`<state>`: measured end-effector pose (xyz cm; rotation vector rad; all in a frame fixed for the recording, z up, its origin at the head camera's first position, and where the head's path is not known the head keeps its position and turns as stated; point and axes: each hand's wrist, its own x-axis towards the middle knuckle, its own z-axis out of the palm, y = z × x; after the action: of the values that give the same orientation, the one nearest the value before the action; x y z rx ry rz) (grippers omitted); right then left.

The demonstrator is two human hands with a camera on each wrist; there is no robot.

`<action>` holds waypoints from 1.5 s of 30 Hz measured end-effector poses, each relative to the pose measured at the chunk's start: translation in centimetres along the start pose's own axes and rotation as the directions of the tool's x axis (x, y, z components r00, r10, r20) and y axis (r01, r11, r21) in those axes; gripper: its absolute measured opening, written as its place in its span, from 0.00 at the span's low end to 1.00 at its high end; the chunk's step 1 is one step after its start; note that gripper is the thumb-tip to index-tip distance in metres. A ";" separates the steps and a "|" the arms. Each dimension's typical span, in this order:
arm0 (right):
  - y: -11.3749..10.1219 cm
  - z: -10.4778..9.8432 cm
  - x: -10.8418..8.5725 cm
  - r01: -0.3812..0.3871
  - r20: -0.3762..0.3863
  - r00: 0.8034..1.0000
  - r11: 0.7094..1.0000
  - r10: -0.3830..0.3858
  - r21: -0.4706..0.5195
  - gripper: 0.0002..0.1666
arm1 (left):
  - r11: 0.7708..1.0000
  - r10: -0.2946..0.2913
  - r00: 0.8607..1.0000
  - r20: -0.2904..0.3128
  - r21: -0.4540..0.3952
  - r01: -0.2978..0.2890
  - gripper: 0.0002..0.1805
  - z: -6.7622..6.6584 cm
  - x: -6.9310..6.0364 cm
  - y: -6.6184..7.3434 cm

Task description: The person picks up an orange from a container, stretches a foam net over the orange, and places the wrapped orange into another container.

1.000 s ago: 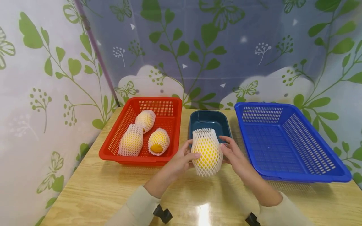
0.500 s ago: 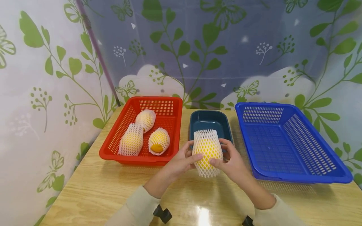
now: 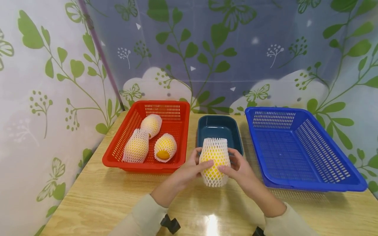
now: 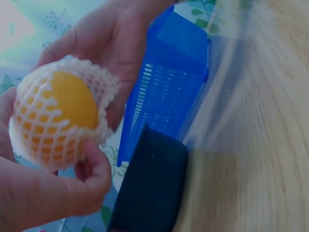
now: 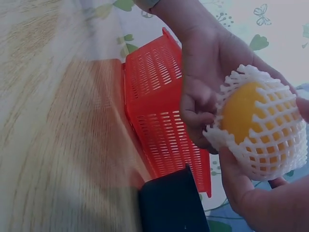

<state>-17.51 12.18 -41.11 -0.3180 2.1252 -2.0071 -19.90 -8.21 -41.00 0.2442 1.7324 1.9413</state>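
Note:
A yellow-orange fruit in a white foam net (image 3: 215, 164) is held up between both hands, in front of the dark teal tray. My left hand (image 3: 189, 169) grips its left side, thumb across the net's front. On the opposite side, my right hand (image 3: 243, 168) grips it the same way. Both wrist views show bare orange skin at the net's open lower end: the fruit (image 4: 75, 99) in the left wrist view, the fruit (image 5: 239, 111) in the right. Three more netted fruits, one of them a fruit with its end bare (image 3: 165, 147), lie in the red basket (image 3: 136, 165).
Behind the held fruit stands the dark teal tray (image 3: 217, 131), with nothing seen inside its visible part. A blue basket (image 3: 289, 154) stands at the right of the wooden table (image 3: 118, 196). Patterned cloth (image 3: 189, 65) hangs behind the table.
My right hand has closed in on the fruit, its thumb now across the net's front. The netted fruit has come slightly lower and more upright. My left hand keeps its grip.

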 end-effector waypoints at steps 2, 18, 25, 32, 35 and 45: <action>0.2 0.0 0.0 0.014 0.031 0.999 0.998 -0.016 0.055 0.40 | 1.000 -0.020 1.000 -0.022 -0.005 0.020 0.37 0.4 0.0 0.3; 1.3 -0.1 0.1 0.032 0.162 0.984 0.967 -0.075 0.252 0.41 | 0.986 -0.061 0.983 -0.173 0.143 0.086 0.41 2.1 0.2 0.1; 0.9 -0.3 0.2 0.074 0.162 0.980 0.968 -0.116 0.241 0.41 | 0.988 -0.058 0.988 -0.140 0.135 0.077 0.41 1.9 0.2 0.3; 0.7 -0.4 0.1 0.066 0.109 0.990 0.982 -0.086 0.175 0.41 | 0.998 -0.064 0.997 -0.053 0.014 0.065 0.39 1.2 0.4 0.1; 0.7 -0.4 0.1 0.047 0.089 0.994 0.986 -0.062 0.162 0.40 | 0.997 -0.061 0.998 -0.007 -0.039 0.060 0.37 0.9 0.5 0.0; 0.8 -0.1 0.3 0.037 0.008 0.999 0.998 -0.037 0.043 0.47 | 0.986 -0.023 0.998 0.054 -0.162 0.031 0.34 0.2 0.5 -0.6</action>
<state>-17.82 12.19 -41.87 -0.3605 2.0827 -2.0648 -20.10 -7.77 -41.67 0.2088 1.5268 2.0261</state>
